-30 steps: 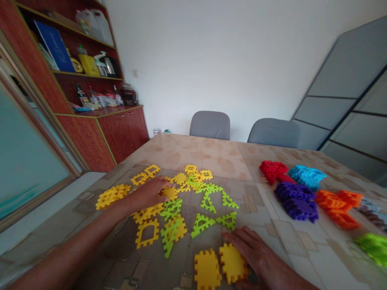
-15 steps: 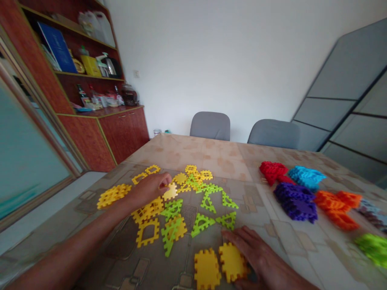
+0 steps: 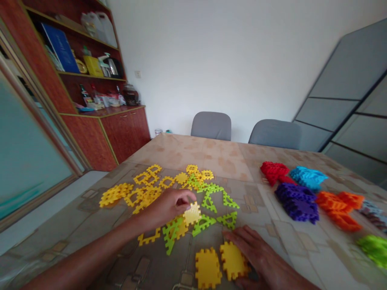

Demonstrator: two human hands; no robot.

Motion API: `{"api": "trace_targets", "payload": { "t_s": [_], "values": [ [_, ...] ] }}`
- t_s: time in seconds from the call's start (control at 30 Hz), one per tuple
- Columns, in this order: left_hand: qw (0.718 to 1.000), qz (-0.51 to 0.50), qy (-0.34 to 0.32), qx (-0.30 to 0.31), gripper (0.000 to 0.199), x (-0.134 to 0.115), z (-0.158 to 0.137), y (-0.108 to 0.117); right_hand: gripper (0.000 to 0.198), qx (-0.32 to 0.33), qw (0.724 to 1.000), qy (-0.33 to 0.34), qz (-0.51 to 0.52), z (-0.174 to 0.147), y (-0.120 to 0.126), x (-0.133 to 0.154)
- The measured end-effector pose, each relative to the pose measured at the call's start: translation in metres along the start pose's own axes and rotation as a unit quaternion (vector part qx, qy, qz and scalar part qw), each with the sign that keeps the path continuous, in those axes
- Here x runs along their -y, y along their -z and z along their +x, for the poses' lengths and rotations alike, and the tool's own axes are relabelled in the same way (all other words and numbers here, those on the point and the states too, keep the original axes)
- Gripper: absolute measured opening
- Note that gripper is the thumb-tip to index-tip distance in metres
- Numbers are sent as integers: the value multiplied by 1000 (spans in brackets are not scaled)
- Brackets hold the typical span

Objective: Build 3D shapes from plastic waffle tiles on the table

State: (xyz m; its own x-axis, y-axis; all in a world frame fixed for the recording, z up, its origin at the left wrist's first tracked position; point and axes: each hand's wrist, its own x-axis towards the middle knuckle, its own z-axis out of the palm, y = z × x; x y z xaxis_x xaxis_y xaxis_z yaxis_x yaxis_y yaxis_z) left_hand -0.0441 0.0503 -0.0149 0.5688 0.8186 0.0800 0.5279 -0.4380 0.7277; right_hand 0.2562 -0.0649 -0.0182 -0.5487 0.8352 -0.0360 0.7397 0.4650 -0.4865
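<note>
My left hand (image 3: pixel 171 206) has come back toward me and to my right from the yellow cluster, bringing along the solid yellow square plastic piece with notched edges (image 3: pixel 192 215) pinched at its fingertips. That piece now overlaps a lime-green triangular plastic piece (image 3: pixel 204 224) in view. Yellow open-frame plastic pieces (image 3: pixel 152 194) behind my hand are uncovered, while my forearm now partly hides a nearer yellow square plastic frame (image 3: pixel 150 240).

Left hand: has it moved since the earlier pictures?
Yes. Judged against the gray chair nearer the cabinet, the left hand has moved rightward and closer to the wearer, holding a yellow square piece.
</note>
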Motion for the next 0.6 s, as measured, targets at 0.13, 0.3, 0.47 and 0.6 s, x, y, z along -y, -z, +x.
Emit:
{"api": "trace_targets", "payload": {
  "t_s": [0.13,0.3,0.47,0.6],
  "values": [
    [998,64,-9,-18,27,13,1,2,77,-3,1000,1,4,0,1,0],
    [990,140,-17,-20,27,13,-6,6,77,6,1000,-3,-2,1,0,0],
    [983,183,-12,3,57,2,-12,-3,77,18,1000,-4,-12,1,1,0],
    [979,203,3,-4,60,-6,-11,-3,75,30,1000,-5,-5,-2,2,0]
  ]
}}
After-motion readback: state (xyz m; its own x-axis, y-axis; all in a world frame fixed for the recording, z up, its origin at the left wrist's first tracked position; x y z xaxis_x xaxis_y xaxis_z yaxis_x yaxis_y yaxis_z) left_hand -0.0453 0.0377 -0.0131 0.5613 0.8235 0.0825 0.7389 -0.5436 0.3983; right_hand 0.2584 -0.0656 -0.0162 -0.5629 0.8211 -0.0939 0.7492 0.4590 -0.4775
